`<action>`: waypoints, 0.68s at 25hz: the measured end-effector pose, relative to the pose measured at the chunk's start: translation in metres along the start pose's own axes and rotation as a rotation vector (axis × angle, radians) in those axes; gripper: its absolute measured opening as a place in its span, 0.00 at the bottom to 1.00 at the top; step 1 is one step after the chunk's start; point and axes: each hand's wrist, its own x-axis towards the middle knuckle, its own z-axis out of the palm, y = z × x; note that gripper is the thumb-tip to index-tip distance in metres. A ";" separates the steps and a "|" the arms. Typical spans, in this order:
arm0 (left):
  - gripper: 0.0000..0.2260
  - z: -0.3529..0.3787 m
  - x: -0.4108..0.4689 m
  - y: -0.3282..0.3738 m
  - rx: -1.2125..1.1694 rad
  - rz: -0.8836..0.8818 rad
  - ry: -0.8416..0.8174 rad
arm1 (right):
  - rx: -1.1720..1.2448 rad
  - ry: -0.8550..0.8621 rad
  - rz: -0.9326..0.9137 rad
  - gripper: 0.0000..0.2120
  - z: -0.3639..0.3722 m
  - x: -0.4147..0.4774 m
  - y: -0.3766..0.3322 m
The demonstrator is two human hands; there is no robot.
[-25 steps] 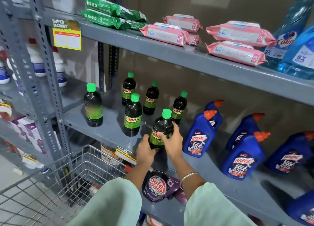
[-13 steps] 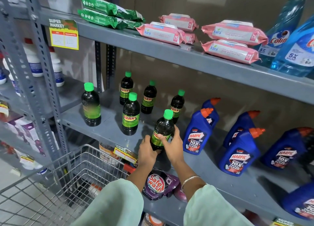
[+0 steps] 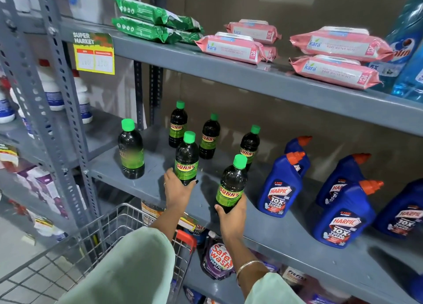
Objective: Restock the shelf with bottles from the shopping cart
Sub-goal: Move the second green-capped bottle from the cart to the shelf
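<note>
Dark plastic, almost black, with a bright green screw cap and a green-yellow "SUNNY" label: this is the bottle in the right hand [image 3: 229,190]. It stands upright near the front edge of the grey metal middle shelf [image 3: 286,232], at about 5 o'clock from the other bottles of the same kind. The right hand [image 3: 231,214] holds it low, with the fingers wrapped around its base from the front. A thin metal bangle [image 3: 248,265] sits on this wrist.

The left hand [image 3: 177,190] grips a second dark green-capped bottle [image 3: 186,158] at its bottom part, thumb on one side and fingers closed on the other. This bottle is also upright on the shelf, at 10 o'clock from the first one.

Four more such bottles stand free: a lone bottle [image 3: 131,149] at 9 o'clock, and three at the back [image 3: 209,136], around 12 o'clock.

At 3 o'clock stand blue toilet-cleaner bottles with orange angled caps [image 3: 280,186]. On the upper shelf lie green packets [image 3: 155,21] and pink wipe packs [image 3: 231,47]. A yellow price tag [image 3: 93,53] hangs on its edge. At 7 o'clock, below the hands, is the wire shopping cart [image 3: 98,235] with a red handle corner.
</note>
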 end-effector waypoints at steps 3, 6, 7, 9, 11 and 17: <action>0.29 0.006 0.010 -0.002 0.026 -0.030 0.007 | -0.011 0.022 0.016 0.32 0.004 0.001 0.006; 0.23 -0.001 0.015 -0.008 0.096 -0.014 -0.028 | -0.021 0.034 0.023 0.31 0.005 0.000 0.009; 0.23 -0.004 0.018 -0.011 0.109 0.012 -0.067 | -0.025 0.037 0.025 0.31 0.005 0.001 0.008; 0.23 -0.015 0.021 -0.015 0.129 0.060 -0.168 | -0.023 0.047 0.042 0.30 0.006 0.000 0.005; 0.23 -0.023 0.023 -0.018 0.155 0.090 -0.239 | -0.020 0.057 0.057 0.29 0.007 0.000 0.003; 0.23 -0.032 0.026 -0.022 0.170 0.103 -0.325 | -0.027 0.078 0.081 0.29 0.010 0.001 0.002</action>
